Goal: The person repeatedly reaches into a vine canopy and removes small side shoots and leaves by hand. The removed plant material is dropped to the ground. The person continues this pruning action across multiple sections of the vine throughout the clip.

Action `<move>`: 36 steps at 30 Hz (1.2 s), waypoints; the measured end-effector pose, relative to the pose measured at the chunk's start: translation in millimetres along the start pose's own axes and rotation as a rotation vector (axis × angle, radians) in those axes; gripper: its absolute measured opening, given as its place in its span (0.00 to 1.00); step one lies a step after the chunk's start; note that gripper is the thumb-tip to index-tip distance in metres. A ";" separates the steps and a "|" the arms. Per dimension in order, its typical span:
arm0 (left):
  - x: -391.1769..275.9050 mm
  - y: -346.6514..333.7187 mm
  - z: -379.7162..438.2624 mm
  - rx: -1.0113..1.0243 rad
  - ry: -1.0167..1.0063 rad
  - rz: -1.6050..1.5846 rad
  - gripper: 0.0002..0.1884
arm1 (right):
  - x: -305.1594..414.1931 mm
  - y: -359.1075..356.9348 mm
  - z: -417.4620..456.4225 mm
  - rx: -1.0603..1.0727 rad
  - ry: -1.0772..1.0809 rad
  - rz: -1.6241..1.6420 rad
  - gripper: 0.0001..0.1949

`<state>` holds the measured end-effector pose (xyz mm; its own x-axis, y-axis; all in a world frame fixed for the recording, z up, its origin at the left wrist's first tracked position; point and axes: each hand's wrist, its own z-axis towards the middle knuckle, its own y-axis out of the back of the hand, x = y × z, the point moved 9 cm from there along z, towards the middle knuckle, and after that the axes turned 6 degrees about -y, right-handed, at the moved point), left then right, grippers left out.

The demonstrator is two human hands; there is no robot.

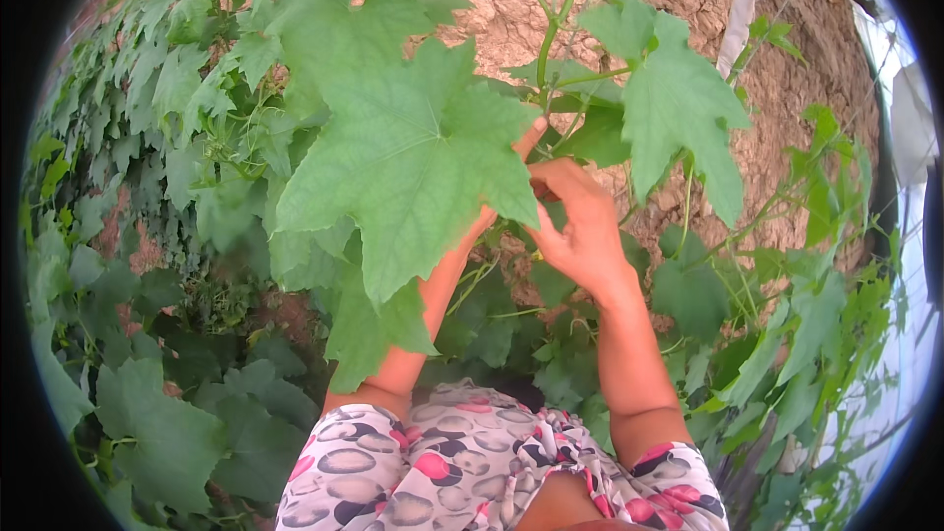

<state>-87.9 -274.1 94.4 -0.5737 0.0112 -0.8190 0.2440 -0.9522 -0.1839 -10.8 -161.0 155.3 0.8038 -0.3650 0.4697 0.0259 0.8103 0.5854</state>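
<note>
A large lobed green leaf covers most of my left hand; one finger shows past its right edge, near the vine stem. What that hand grips is hidden. Just right of the leaf, my right hand is raised with its thumb and fingers bent towards each other beside the stem. Whether something thin lies between its fingertips cannot be told. Another lobed leaf hangs on a stalk above and right of my right hand.
A rough, cracked earthen wall rises behind the vine. Dense leaves fill the left and lower areas, and more vines grow at the right. A pale cloth strip hangs at the upper right, near thin wires and whitish sheeting.
</note>
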 end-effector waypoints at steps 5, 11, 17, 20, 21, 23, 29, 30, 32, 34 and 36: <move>9.8 -2.9 -0.4 -0.017 -0.121 0.024 0.13 | 32.5 30.4 15.3 -0.083 0.022 0.186 0.06; -20.2 1.2 -21.9 -0.055 0.139 -0.016 0.12 | 66.7 64.2 70.6 -0.409 0.360 -0.451 0.09; -13.6 7.7 -19.1 -0.029 0.104 -0.165 0.11 | 63.0 59.0 84.2 -0.293 0.299 -0.630 0.08; -9.2 -3.0 -18.5 -0.007 0.083 -0.209 0.11 | 54.9 61.9 85.2 -0.316 0.308 -0.708 0.08; -4.9 -7.1 -18.0 0.009 0.126 -0.212 0.11 | 54.2 63.1 85.8 -0.321 0.315 -0.731 0.09; 2.0 -9.9 -17.4 0.031 0.210 -0.202 0.11 | 53.6 63.7 88.2 -0.332 0.331 -0.759 0.09; -4.4 -7.7 -18.8 0.029 0.113 -0.207 0.12 | 55.3 70.9 89.4 -0.411 0.339 -0.738 0.08; -5.4 -7.0 -20.0 0.017 0.120 -0.219 0.11 | 51.6 79.3 93.0 -0.439 0.292 -0.648 0.07; -8.9 -5.2 -20.8 -0.006 0.133 -0.243 0.11 | 42.5 98.3 100.4 -0.492 0.202 -0.466 0.06; -7.2 -2.4 -17.3 0.026 0.138 -0.315 0.10 | 32.3 95.0 107.7 -0.314 0.110 -0.309 0.07; -7.3 0.2 -12.4 0.113 0.159 -0.389 0.09 | 10.0 95.5 115.7 -0.061 -0.067 -0.131 0.12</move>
<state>-74.0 -270.5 93.6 -0.4759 0.4142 -0.7759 -0.0589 -0.8952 -0.4418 -69.0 -140.3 292.4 0.7497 -0.4979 0.4360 0.1662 0.7793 0.6042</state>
